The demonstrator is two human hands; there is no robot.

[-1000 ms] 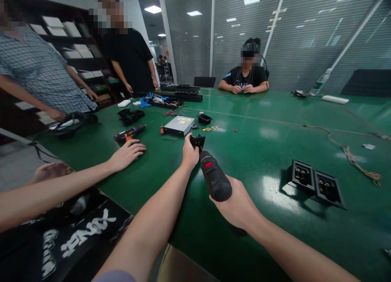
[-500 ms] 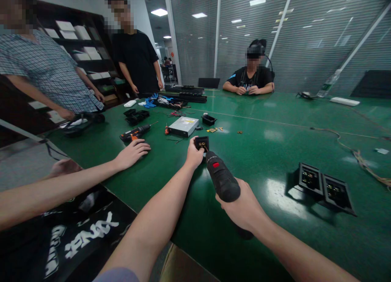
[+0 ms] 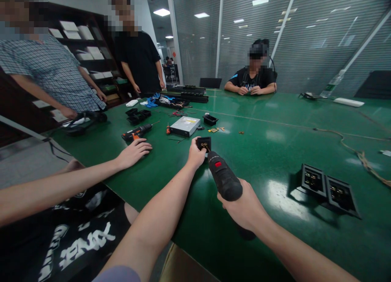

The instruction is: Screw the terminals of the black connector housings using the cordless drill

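My left hand (image 3: 196, 155) is closed around a small black plastic housing (image 3: 204, 143) with brass-coloured contacts in its face, holding it just above the green table. My right hand (image 3: 244, 206) grips a black cordless drill (image 3: 225, 177) with a red switch on top. The drill's front end points at the housing, and its thin bit meets or nearly meets the contact face; exact contact is too small to tell. Two joined black housings (image 3: 328, 188) with similar brass parts lie to the right of the drill.
A co-worker's hand (image 3: 134, 152) rests on the green table (image 3: 269, 241) beside another drill (image 3: 137, 132). Farther back are a silver disc drive (image 3: 185, 126), a screwdriver (image 3: 168, 129), a black housing (image 3: 210, 119) and small brass pieces (image 3: 214, 130). A cable (image 3: 365, 164) runs along the right.
The whole view has shifted slightly to the left, so things appear a little farther right. Both my hands keep the same hold on the housing and the drill.
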